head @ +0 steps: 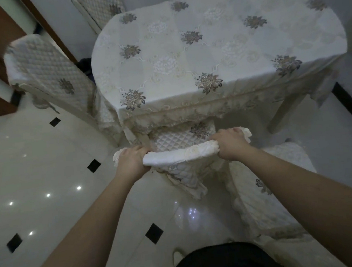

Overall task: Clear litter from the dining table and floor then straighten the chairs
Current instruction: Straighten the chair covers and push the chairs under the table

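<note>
Both hands are clamped on the top edge of a cream quilted fabric-covered chair back [181, 154]: the left hand [131, 160] wraps the left corner, and the right hand [231, 144] wraps the right corner, fingers curled over the far side and out of sight. Frilled lace of the cover pokes out past each fist. The chair faces the table, and its cream diamond-quilted seat cushion with a grey-brown flower motif [184, 135] is tucked partly under the table's near edge.

The oval dining table draped in a cream embroidered cloth with grey-brown floral bouquets [211, 43] stands straight ahead; its top carries only the cloth, and one pale leg shows at the right. A second chair in the same cream quilted cover [50, 68] stands at the table's left end, angled. A third matching chair [100, 7] stands at the far left side. A fourth, seen as a quilted seat [268, 191], sits just right of the held chair, apart from the table. The glossy white tiled floor with small black diamond insets [45, 167] reflects ceiling lights.
</note>
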`<state>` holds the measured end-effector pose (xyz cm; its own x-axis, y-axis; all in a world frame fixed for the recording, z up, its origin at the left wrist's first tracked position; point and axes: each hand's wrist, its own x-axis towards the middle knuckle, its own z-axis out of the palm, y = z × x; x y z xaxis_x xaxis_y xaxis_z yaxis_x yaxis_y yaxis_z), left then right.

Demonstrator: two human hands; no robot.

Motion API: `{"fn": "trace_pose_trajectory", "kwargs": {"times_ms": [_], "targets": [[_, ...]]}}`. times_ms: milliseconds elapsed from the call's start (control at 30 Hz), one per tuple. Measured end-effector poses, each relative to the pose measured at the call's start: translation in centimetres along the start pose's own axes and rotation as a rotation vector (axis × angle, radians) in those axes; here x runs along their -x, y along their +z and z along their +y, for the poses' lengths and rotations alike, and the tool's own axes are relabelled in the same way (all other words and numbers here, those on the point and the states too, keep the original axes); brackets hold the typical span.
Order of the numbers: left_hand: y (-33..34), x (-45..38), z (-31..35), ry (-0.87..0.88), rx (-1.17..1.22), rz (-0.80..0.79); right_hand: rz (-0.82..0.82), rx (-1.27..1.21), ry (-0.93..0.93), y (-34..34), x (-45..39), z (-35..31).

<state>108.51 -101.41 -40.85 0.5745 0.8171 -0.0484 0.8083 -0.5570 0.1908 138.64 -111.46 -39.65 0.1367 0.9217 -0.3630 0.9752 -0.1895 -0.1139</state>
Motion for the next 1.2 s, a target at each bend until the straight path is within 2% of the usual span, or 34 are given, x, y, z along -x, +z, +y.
{"fn": "trace_pose_trajectory", "kwargs": {"times_ms": [167, 300, 467, 767, 933, 1100, 1200], "targets": [[-0.1, 1.1, 1.0, -0.139, 0.029, 0.054, -0.010, -0.034, -0.025, -0.5, 0.3, 0.0], [-0.3, 2.5, 1.9, -0.193, 0.025, 0.015, -0.007, -0.043, -0.038, -0.4, 0.4, 0.2], [-0.3, 5.7, 6.0, -0.058, -0.016, 0.035, 0.004, -0.095, -0.076, -0.4, 0.4, 0.6], [-1.3, 8.5, 9.9, -0.040, -0.013, 0.059, 0.021, -0.132, -0.070, 0.3, 4.8, 0.5], [-1.9, 10.5, 10.7, -0.019, -0.053, 0.062, 0.169, -0.170, -0.043, 0.5, 11.1, 1.1], [-2.2, 13.0, 12.3, 0.091, -0.048, 0.126, 0.327, -0.182, 0.060, 0.8, 17.9, 2.1], [-1.9, 16.0, 13.5, 0.153, -0.034, 0.143, 0.355, -0.175, 0.107, 1.7, 22.5, 1.3]]}}
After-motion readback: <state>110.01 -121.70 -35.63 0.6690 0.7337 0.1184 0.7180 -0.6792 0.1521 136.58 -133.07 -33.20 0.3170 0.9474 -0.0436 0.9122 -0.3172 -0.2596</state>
